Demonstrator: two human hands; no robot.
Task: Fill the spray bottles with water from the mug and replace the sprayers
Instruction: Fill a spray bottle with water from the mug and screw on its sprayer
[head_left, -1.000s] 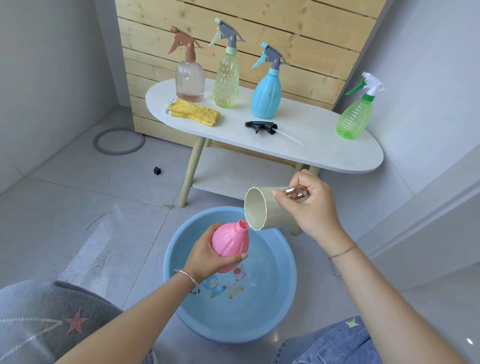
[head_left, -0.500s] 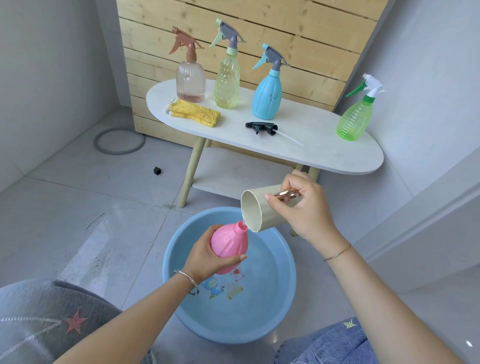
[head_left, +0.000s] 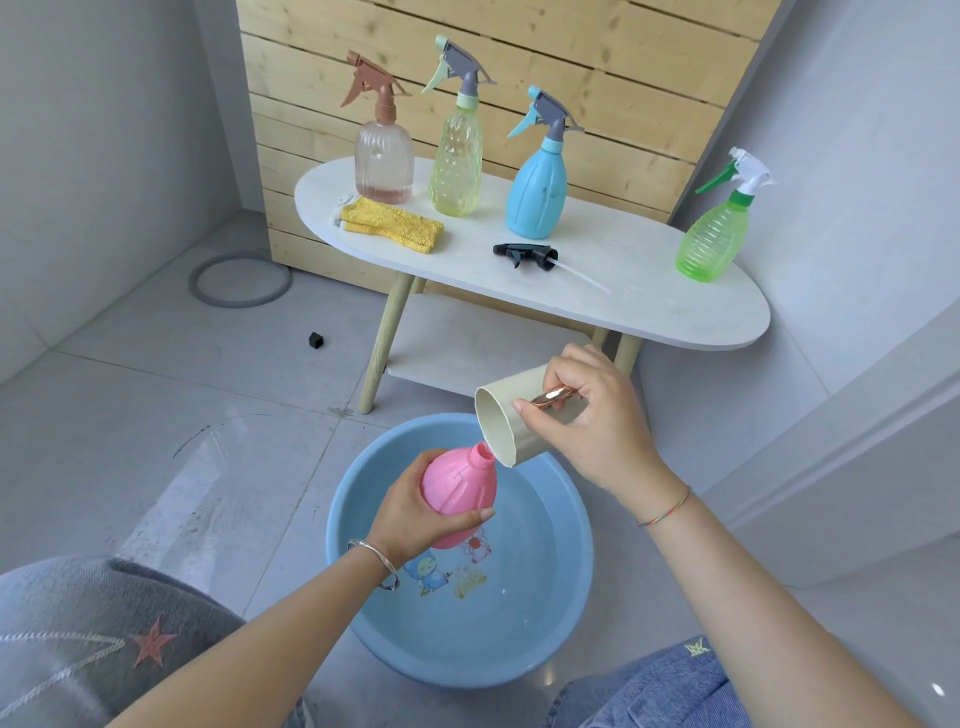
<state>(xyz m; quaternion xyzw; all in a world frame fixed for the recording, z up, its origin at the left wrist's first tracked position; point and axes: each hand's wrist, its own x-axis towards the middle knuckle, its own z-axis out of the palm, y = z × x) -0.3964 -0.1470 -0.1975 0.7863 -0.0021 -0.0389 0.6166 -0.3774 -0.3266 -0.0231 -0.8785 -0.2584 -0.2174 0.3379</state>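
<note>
Mid-fill, left hand (head_left: 410, 514) clasped the pink bottle (head_left: 460, 488), right hand (head_left: 597, 431) pinched the tipped mug (head_left: 501, 426) at its one o'clock; black sprayer (head_left: 524, 254) seemingly next.

On the white bench (head_left: 654, 296) stand four spray bottles (head_left: 537, 192); a yellow cloth (head_left: 392, 228) and a black sprayer (head_left: 527, 254) lie beside them.

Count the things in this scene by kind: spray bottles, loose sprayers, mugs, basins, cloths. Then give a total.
Spray bottles: 5 (pink bottle, clear bottle, yellow bottle, blue bottle, green bottle)
Loose sprayer: 1
Mug: 1
Basin: 1
Cloth: 1
Total: 9
</note>
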